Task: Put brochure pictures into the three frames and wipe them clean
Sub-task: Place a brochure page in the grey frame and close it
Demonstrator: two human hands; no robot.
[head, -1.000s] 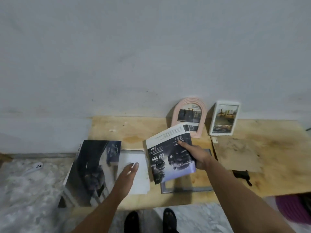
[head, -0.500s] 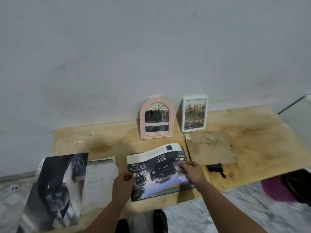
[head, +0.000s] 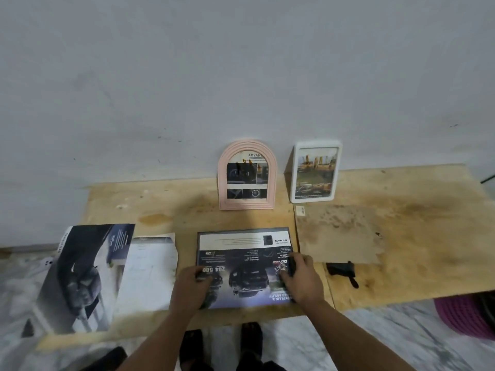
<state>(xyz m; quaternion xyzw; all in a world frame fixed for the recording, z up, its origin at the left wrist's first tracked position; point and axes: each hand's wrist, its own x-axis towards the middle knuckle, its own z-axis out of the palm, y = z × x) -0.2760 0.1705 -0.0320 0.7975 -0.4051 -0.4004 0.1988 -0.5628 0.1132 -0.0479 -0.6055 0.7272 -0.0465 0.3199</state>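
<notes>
Plain grey wall filling the upper half of the frame, w/ a plywood board [head: 401, 236] lying low across the middle as the work surface. At lower centre a car brochure page [head: 245, 266] is now lying flat, printed side up, text upside-down to the viewer; half a sec ago it was curling and lifted at its top edge, a sec ago it was being held up in the air. It seems to be covering the third frame, a grey rectangular one that was visible under it earlier but is hidden now. Left hand [head: 191, 286] is pressing the page's lower left w/ fingers bent; right hand [head: 301, 279] is pressing its right edge, fingers curled over the paper. Can't tell if either is pinching or just holding it down. Likely meaning: page is being sized against the frame, not yet inserted.

Above centre, leaning on the wall, a pink arched frame [head: 247, 174] and, just right of it, a white rectangular frame [head: 315, 172] are already showing pictures. Lower left: a dark brochure [head: 83, 274] and white paper [head: 147, 271] beside it. Right of the page: a small black object [head: 342, 270], type unclear.
</notes>
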